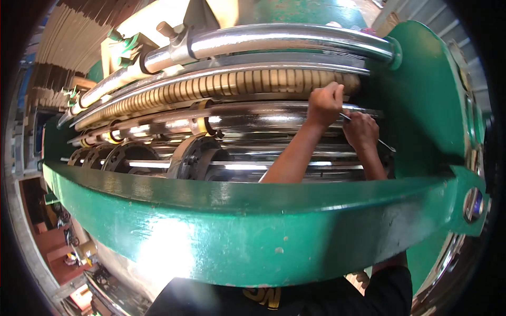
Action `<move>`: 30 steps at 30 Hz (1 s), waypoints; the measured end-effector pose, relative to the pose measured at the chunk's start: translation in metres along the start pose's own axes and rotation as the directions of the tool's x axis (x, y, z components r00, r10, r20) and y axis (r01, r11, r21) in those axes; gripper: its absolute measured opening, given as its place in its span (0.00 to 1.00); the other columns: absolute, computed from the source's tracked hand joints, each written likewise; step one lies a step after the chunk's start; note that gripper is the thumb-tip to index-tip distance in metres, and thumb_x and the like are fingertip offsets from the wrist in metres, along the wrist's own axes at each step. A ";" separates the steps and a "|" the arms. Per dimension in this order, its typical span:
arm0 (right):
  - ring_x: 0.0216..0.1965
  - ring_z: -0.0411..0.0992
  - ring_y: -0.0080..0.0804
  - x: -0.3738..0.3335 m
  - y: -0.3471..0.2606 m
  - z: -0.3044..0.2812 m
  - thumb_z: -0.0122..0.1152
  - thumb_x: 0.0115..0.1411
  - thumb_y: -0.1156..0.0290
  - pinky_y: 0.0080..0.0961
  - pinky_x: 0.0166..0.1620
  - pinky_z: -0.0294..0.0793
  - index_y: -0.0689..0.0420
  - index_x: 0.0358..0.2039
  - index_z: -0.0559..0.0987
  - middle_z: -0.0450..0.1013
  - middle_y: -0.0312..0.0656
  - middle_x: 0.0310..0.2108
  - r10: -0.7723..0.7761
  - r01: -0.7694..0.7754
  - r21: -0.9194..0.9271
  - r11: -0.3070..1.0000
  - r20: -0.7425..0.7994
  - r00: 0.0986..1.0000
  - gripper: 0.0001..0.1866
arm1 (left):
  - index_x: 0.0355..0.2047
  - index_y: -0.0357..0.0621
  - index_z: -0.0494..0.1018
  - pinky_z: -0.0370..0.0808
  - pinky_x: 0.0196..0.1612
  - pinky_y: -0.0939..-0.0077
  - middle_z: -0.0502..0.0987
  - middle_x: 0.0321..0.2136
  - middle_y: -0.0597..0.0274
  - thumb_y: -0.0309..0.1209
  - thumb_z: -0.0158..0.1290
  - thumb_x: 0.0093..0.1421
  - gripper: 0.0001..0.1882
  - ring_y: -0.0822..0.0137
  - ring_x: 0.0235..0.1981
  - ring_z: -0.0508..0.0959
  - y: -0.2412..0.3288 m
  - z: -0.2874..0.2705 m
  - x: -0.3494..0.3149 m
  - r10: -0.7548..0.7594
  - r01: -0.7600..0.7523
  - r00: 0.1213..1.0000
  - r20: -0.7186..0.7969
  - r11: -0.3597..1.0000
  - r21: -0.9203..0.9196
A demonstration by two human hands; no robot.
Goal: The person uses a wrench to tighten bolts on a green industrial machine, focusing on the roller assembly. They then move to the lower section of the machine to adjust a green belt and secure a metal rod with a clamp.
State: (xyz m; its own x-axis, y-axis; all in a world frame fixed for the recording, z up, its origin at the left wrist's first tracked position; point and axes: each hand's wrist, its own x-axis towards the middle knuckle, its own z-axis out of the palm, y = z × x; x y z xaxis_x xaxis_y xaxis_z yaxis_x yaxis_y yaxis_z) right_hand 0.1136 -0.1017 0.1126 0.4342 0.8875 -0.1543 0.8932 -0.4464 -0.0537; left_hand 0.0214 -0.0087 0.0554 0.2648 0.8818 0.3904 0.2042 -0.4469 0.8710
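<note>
Slim metal wrench (387,146): head view; at the right end of the machine, just inside the green side plate (421,60), the far end lying near that plate.
Wrench axis: slanting, from beside the left fist down and rightward past the right hand.
Right hand (361,130): the nearer one, lying over the shaft's middle; fingers curled around it, so the shaft runs beneath them and shows beyond on both sides.
Left hand (326,104): clenched, thumb uppermost, in front of the ringed tan roller (237,82); the wrench's upper end meets its lower right side, though whether the fingers grip that end cannot be told.
Green crossbeam (263,221): along the machine's near edge, hiding the lower forearms.
Dark collars (184,158): left of both hands, well apart.
</note>
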 end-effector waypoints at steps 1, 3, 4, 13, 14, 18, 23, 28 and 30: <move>0.38 0.78 0.47 0.000 0.000 0.000 0.51 0.59 0.62 0.43 0.45 0.76 0.48 0.36 0.84 0.80 0.46 0.34 -0.009 0.009 0.014 1.000 0.016 1.000 0.13 | 0.24 0.40 0.74 0.70 0.26 0.58 0.74 0.20 0.44 0.35 0.49 0.64 0.15 0.43 0.23 0.75 -0.009 0.000 -0.001 0.040 -0.040 0.999 -0.003 0.999 0.023; 0.39 0.79 0.45 -0.002 0.008 -0.002 0.52 0.56 0.67 0.42 0.45 0.77 0.48 0.37 0.84 0.79 0.45 0.34 -0.076 0.076 0.050 0.996 0.005 0.997 0.13 | 0.23 0.40 0.73 0.69 0.27 0.55 0.73 0.20 0.44 0.42 0.48 0.64 0.19 0.43 0.22 0.74 0.001 -0.003 0.001 -0.106 0.105 0.991 0.086 0.994 0.009; 0.38 0.78 0.48 0.010 0.008 0.007 0.54 0.52 0.67 0.44 0.42 0.78 0.56 0.31 0.82 0.79 0.50 0.34 -0.029 0.026 0.042 0.999 0.069 0.997 0.11 | 0.22 0.44 0.71 0.69 0.26 0.50 0.73 0.19 0.46 0.43 0.45 0.66 0.20 0.41 0.23 0.74 -0.008 -0.003 0.002 0.026 -0.029 0.999 0.026 0.992 0.120; 0.43 0.77 0.49 0.005 0.012 0.000 0.48 0.65 0.55 0.44 0.48 0.74 0.58 0.34 0.82 0.79 0.50 0.37 0.010 -0.020 0.097 0.995 0.106 0.994 0.21 | 0.27 0.40 0.78 0.71 0.28 0.66 0.76 0.19 0.51 0.36 0.49 0.65 0.15 0.57 0.21 0.77 0.011 0.000 -0.002 -0.135 0.135 0.989 0.052 0.991 0.005; 0.43 0.77 0.49 0.005 0.010 -0.003 0.48 0.65 0.56 0.43 0.48 0.75 0.57 0.34 0.83 0.79 0.50 0.36 0.014 -0.025 0.092 0.995 0.126 0.992 0.20 | 0.28 0.38 0.78 0.71 0.27 0.69 0.76 0.18 0.51 0.35 0.50 0.65 0.15 0.62 0.19 0.76 0.010 0.001 -0.003 -0.131 0.131 0.991 0.040 0.991 -0.002; 0.39 0.78 0.50 0.008 0.007 0.008 0.46 0.65 0.55 0.43 0.45 0.77 0.56 0.28 0.84 0.79 0.52 0.33 -0.031 0.029 0.090 0.996 0.021 0.999 0.23 | 0.28 0.37 0.78 0.71 0.28 0.69 0.77 0.19 0.50 0.37 0.49 0.66 0.17 0.60 0.20 0.77 -0.005 0.004 0.002 -0.137 0.137 0.990 0.026 0.991 -0.008; 0.37 0.79 0.49 0.003 0.010 0.008 0.47 0.64 0.56 0.42 0.45 0.77 0.55 0.28 0.84 0.79 0.51 0.31 -0.013 0.015 0.083 0.996 -0.021 1.000 0.21 | 0.26 0.42 0.77 0.73 0.32 0.59 0.77 0.22 0.49 0.40 0.48 0.65 0.16 0.47 0.27 0.79 -0.013 0.006 -0.002 -0.181 0.175 0.977 0.114 0.983 0.060; 0.38 0.79 0.47 0.013 0.002 0.009 0.47 0.63 0.57 0.41 0.45 0.77 0.54 0.29 0.85 0.80 0.50 0.33 0.050 -0.051 0.070 0.996 0.021 0.999 0.20 | 0.26 0.42 0.77 0.74 0.33 0.59 0.77 0.23 0.48 0.40 0.48 0.65 0.17 0.47 0.28 0.79 -0.009 0.003 -0.001 -0.192 0.192 0.974 0.120 0.981 0.012; 0.38 0.79 0.48 0.015 0.004 0.017 0.48 0.62 0.59 0.41 0.44 0.77 0.51 0.30 0.85 0.80 0.48 0.34 -0.005 0.005 0.014 1.000 -0.009 1.000 0.17 | 0.25 0.42 0.77 0.74 0.33 0.60 0.77 0.22 0.48 0.40 0.48 0.65 0.18 0.47 0.28 0.79 -0.023 0.009 0.005 -0.160 0.162 0.979 0.126 0.987 -0.005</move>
State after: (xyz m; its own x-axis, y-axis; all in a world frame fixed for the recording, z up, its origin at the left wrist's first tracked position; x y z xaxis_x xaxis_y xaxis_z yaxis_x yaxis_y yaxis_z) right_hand 0.1218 -0.0919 0.0934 0.4311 0.8906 -0.1448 0.8937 -0.4436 -0.0678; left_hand 0.0260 0.0048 0.0343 0.3453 0.9158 0.2052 0.2401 -0.2976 0.9240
